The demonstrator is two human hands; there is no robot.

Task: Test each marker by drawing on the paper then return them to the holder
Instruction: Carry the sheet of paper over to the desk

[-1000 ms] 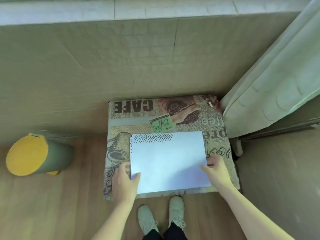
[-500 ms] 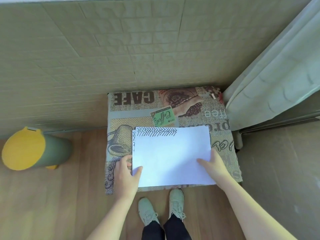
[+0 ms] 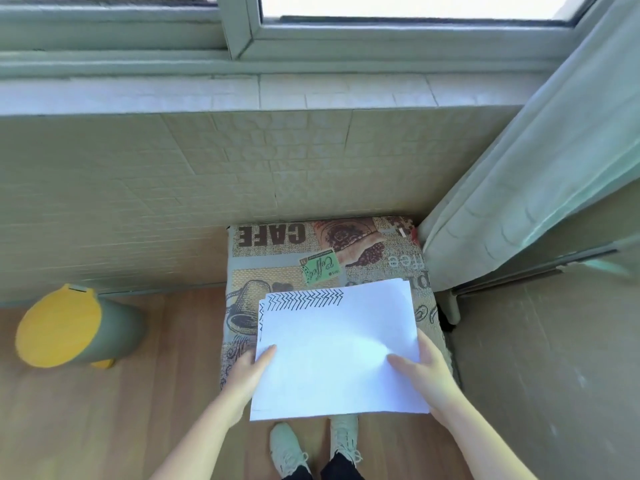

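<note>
A thin stack of white paper (image 3: 332,348) with black zigzag marks along its top left edge is lifted a little above a stool (image 3: 270,268) with a cafe-print cushion. My left hand (image 3: 247,372) grips the paper's left edge, thumb on top. My right hand (image 3: 424,370) holds the right edge, with the thumb lying on the sheet. The near edge of the paper overhangs the stool's front. No markers or holder are in view.
A green bin with a yellow lid (image 3: 65,329) stands on the wooden floor at the left. A tiled wall and window sill (image 3: 242,91) rise behind the stool. A pale curtain (image 3: 540,174) hangs at the right. My shoes (image 3: 311,445) are below the paper.
Both hands have raised the paper off the cushion and drawn it toward me, so it now overhangs the stool's front. The view has tilted up to show the window.
</note>
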